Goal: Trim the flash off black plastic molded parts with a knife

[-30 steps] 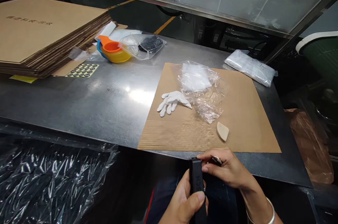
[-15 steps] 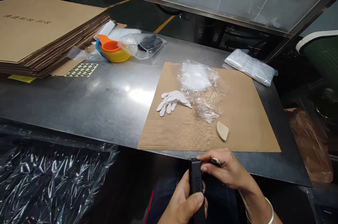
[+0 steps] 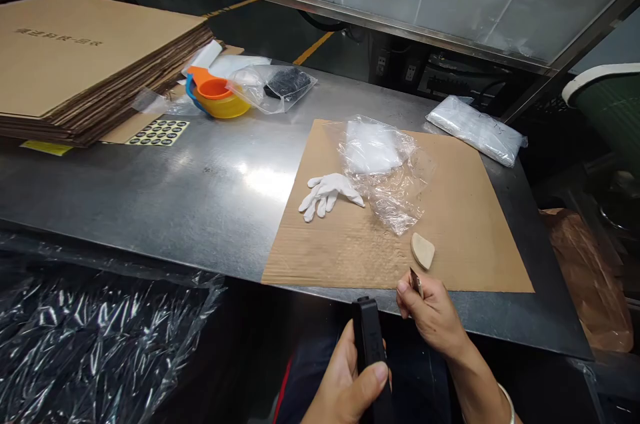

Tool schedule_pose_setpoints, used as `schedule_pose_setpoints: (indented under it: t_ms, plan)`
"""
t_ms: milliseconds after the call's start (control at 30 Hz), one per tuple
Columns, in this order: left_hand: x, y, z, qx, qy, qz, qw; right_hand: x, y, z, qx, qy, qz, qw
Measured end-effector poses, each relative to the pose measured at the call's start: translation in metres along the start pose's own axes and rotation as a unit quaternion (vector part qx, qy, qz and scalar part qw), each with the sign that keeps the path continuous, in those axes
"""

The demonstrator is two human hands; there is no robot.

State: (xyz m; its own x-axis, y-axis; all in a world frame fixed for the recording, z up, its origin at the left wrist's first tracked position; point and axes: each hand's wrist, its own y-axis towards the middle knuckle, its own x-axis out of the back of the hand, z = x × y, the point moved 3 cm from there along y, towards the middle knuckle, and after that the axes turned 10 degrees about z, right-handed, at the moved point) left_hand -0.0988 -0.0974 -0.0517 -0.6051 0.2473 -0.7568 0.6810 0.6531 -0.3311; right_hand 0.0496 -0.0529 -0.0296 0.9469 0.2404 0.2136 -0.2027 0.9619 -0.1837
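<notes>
- 2 bare hands are at the worktop's near edge, and the left hand is closed around a black bar, its thumb laid across the face.
- The right hand, apart from the bar, pinches a small metal blade between thumb and fingers; its full outline is too small to tell.
- The bar sits above the lap, far end towards the worktop, near end lost at the bottom of the view.
- The bar looks stiff, smooth and fairly light; it may twist in bare fingers, so the long sides at mid-length seem the best hold.
- The blade looks thin, hard and almost weightless, perhaps sharp; the flat faces would be the safer pinch.
- Just beyond the right hand, a beige wedge lies on the cardboard sheet.
- Farther in, a limp white glove lies beside a crumpled clear bag.
- At the far right is a wrapped packet.
- At the far left are coloured cups, a sticker sheet and a tall cardboard stack.
</notes>
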Motion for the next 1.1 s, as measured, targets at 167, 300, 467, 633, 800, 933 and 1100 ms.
schedule_pose_setpoints:
  t_ms: [167, 300, 467, 633, 800, 933, 1100]
  plan:
    - [-0.001, 0.001, -0.002, -0.016, -0.003, -0.012, 1.000, -0.004, -0.010, -0.004, -0.045, 0.032, -0.013, 0.998]
    - [0.001, 0.005, -0.005, -0.037, -0.020, -0.040, 0.998, -0.008, -0.024, -0.001, -0.058, 0.074, 0.013, 0.995]
    - [0.000, 0.014, -0.013, -0.101, -0.104, -0.110, 0.983, -0.023, -0.035, 0.011, 0.023, 0.006, 0.075, 0.997]
    - [0.006, 0.019, -0.019, -0.133, -0.168, -0.080, 0.974, -0.022, -0.031, 0.014, 0.146, -0.149, 0.008, 0.978]
    - [0.019, 0.008, -0.027, -0.058, -0.180, -0.042, 0.981, 0.010, -0.024, 0.020, 0.159, -0.212, 0.026, 0.964]
    - [0.014, -0.001, -0.035, 0.006, -0.107, -0.011, 0.994, 0.032, -0.012, 0.032, 0.139, -0.198, 0.059, 0.969]
    - [0.005, -0.004, -0.039, 0.003, -0.074, 0.028, 0.997, 0.042, 0.012, 0.041, 0.127, -0.172, 0.093, 0.972]
